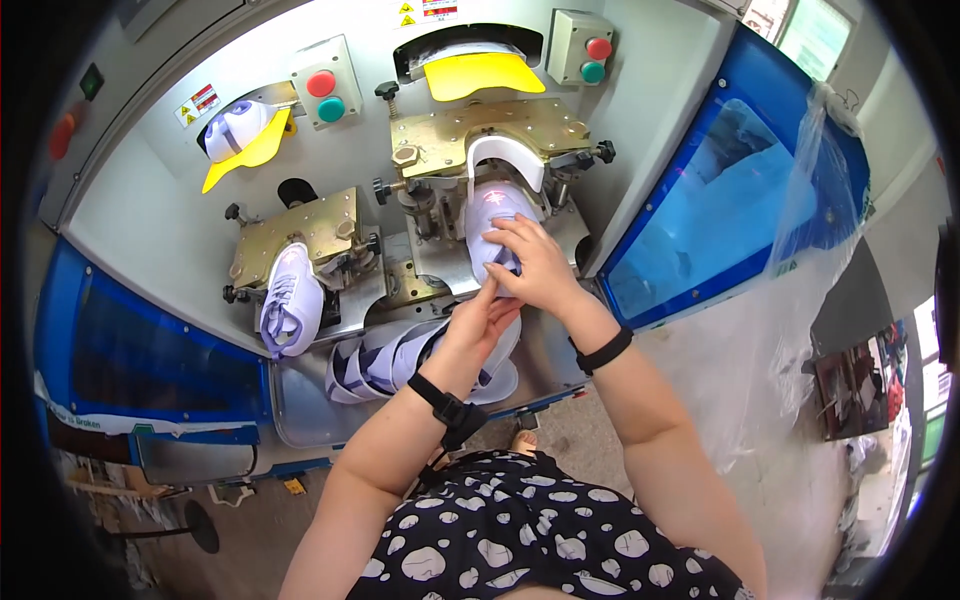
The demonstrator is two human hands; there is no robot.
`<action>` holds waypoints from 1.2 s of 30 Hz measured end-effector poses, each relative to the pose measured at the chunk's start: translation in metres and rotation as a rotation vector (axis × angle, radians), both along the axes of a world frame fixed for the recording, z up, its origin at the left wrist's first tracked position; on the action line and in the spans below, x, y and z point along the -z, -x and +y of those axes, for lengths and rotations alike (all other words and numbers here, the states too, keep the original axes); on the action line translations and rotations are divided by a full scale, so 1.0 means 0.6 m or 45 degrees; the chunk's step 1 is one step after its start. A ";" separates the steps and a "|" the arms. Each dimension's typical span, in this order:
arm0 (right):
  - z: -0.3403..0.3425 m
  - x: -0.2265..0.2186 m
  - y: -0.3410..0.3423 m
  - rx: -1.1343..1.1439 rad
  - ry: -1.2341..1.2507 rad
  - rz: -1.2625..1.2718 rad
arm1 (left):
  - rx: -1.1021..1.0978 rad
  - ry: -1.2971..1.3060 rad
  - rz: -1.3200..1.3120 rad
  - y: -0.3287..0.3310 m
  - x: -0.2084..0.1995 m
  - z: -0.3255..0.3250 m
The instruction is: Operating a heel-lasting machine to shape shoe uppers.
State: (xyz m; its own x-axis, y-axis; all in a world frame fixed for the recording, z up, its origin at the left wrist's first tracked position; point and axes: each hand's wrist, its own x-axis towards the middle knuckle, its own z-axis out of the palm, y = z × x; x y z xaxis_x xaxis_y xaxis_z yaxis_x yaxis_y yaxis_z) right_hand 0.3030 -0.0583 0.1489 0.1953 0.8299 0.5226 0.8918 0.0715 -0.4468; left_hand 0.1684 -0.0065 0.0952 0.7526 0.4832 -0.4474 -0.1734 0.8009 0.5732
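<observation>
Both my hands are at a pale lavender shoe upper (487, 213) with a small pink mark on its toe, under the right brass-coloured clamp plate (455, 125). My right hand (537, 262) lies over its top and opening, fingers bent round the edge. Close below, my left hand (478, 325) pinches its rear end, the fingertips partly hidden. A white curved band (512, 152) arches round the toe. At the left station, another lavender upper with laces (290, 298) sits with its toe at the left clamp plate (295, 240).
Several lavender uppers (375, 362) lie overlapping on the metal ledge below my hands. Yellow flaps (485, 76) hang at the machine's openings; another upper (240, 128) rests in the left one. Control boxes (582, 48) carry red and green buttons. Blue-framed windows (700, 190) flank the machine.
</observation>
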 end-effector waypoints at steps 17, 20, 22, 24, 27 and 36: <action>0.020 -0.011 -0.006 0.061 0.251 -0.047 | -0.011 -0.062 0.043 -0.003 0.003 -0.009; 0.018 -0.004 -0.008 0.071 0.260 -0.072 | -0.014 -0.070 0.035 -0.003 0.008 -0.011; 0.017 -0.001 -0.010 0.070 0.249 -0.075 | -0.009 -0.083 0.030 -0.004 0.010 -0.011; 0.018 0.000 -0.011 0.072 0.288 -0.074 | -0.013 -0.104 0.072 -0.002 0.012 -0.011; 0.018 -0.001 -0.012 0.066 0.265 -0.077 | 0.026 -0.170 0.103 0.002 0.014 -0.010; 0.013 0.007 -0.014 0.050 0.287 -0.115 | 0.232 -0.223 0.188 0.019 0.021 0.004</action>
State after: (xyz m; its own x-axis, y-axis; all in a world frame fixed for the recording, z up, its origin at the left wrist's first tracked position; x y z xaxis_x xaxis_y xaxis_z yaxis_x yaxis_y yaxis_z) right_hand 0.3117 -0.0503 0.1448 0.1907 0.9201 0.3422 0.9289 -0.0564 -0.3659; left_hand 0.1571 -0.0039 0.0825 0.7670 0.4256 -0.4801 0.0594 0.6980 0.7137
